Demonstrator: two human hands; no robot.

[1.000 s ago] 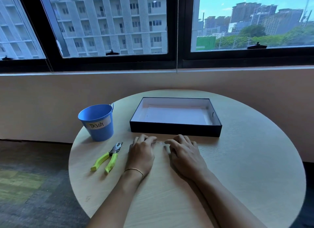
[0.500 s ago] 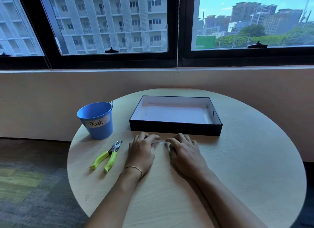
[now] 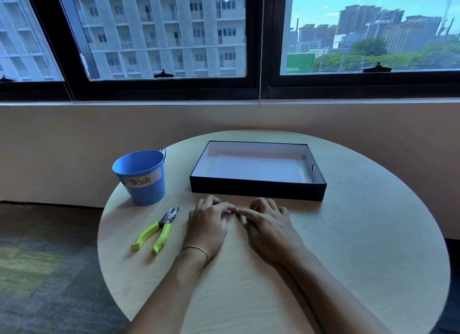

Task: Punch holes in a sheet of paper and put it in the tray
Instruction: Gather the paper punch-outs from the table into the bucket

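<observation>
- The sheet of paper [image 3: 258, 168] already lies flat in the black tray [image 3: 257, 190], small holes showing near its left edge.
- Both hands rest on the worktop [image 3: 361, 246] just in front of the tray; left hand [image 3: 207, 225] and right hand [image 3: 270, 228] meet at the fingertips, fingers curled and pinched narrow.
- I cannot tell whether they hold anything; likely tiny punched scraps.
- Judged step: clearing scraps. Sweep them together, pinch firmly, and carry them low to the blue trash bucket [image 3: 142, 177].
- The green-handled punch [image 3: 159, 228] lies untouched beside the left hand.
</observation>
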